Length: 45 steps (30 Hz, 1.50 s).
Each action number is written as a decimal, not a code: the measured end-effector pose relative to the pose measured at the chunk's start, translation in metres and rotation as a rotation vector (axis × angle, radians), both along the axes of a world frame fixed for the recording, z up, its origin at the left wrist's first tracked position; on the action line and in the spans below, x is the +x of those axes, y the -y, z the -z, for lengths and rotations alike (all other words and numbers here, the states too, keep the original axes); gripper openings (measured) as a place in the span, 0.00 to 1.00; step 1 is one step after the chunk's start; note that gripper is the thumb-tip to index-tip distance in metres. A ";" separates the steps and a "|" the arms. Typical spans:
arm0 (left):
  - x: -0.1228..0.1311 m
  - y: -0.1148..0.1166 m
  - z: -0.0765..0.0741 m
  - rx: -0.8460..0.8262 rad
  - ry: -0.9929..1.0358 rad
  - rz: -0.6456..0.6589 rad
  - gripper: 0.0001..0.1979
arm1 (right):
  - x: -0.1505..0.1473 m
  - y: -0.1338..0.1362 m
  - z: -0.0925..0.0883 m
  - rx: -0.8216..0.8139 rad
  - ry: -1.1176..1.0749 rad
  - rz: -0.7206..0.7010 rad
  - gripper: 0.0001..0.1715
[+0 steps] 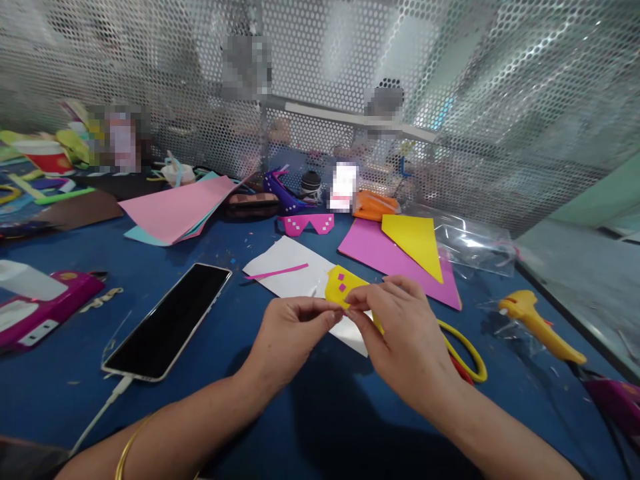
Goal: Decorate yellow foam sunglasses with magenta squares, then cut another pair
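Observation:
My left hand [287, 337] and my right hand [407, 340] meet at the fingertips over a white sheet [280, 252]. Both are closed in a pinch; whatever sits between the fingers is too small or hidden to name. Just beyond them lies a yellow cut-out [333, 288] bearing small pink squares, partly covered by my right hand. A thin pink strip [280, 271] rests on the sheet's left part. Farther back is a pink glasses-shaped cut-out [307, 224] with small pale squares. Beside my right hand, a yellow loop-shaped handle [473, 353] shows, with something red under it.
A phone [173, 320] with a charging cable lies on the left, near a magenta device [55, 303]. Pink sheets [177, 207] lie behind. At right are a purple sheet [370, 248], a yellow sheet [417, 240] and a yellow glue gun [543, 323]. A perforated metal screen [310, 73] closes the back.

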<state>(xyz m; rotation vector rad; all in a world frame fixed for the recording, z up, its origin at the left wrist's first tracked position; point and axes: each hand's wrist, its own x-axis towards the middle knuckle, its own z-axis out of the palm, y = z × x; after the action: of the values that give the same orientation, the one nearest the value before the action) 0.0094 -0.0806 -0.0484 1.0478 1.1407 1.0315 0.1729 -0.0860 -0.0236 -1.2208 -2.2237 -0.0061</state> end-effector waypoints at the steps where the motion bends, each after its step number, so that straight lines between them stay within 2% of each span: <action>1: 0.000 0.000 0.000 -0.002 -0.010 0.001 0.08 | -0.001 0.000 0.000 0.004 0.003 0.005 0.03; 9: -0.002 -0.001 0.002 0.006 -0.019 -0.013 0.08 | -0.003 0.001 0.006 0.033 -0.015 0.060 0.02; 17: -0.002 0.001 0.001 0.016 -0.043 -0.008 0.08 | -0.005 0.001 0.008 0.035 -0.061 0.044 0.04; 21: -0.001 0.001 0.001 0.013 -0.016 -0.018 0.08 | -0.002 0.001 0.005 0.019 -0.073 0.029 0.03; 26: 0.001 0.000 -0.002 -0.001 0.010 -0.068 0.09 | 0.008 -0.002 -0.002 0.117 -0.087 0.064 0.07; 28: 0.001 0.001 -0.003 -0.002 0.004 -0.080 0.09 | 0.010 -0.004 -0.003 0.058 -0.136 0.081 0.05; 33: -0.001 0.003 -0.005 0.017 -0.023 -0.076 0.08 | 0.009 -0.007 0.002 -0.211 -0.318 0.043 0.03; 45: -0.002 0.004 -0.005 0.100 -0.120 -0.068 0.07 | 0.005 -0.007 0.007 -0.189 -0.259 0.023 0.05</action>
<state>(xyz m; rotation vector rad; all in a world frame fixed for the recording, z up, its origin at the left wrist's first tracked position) 0.0077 -0.0844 -0.0439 1.1699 1.2394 1.1009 0.1779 -0.0791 -0.0307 -1.2673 -2.0192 0.3413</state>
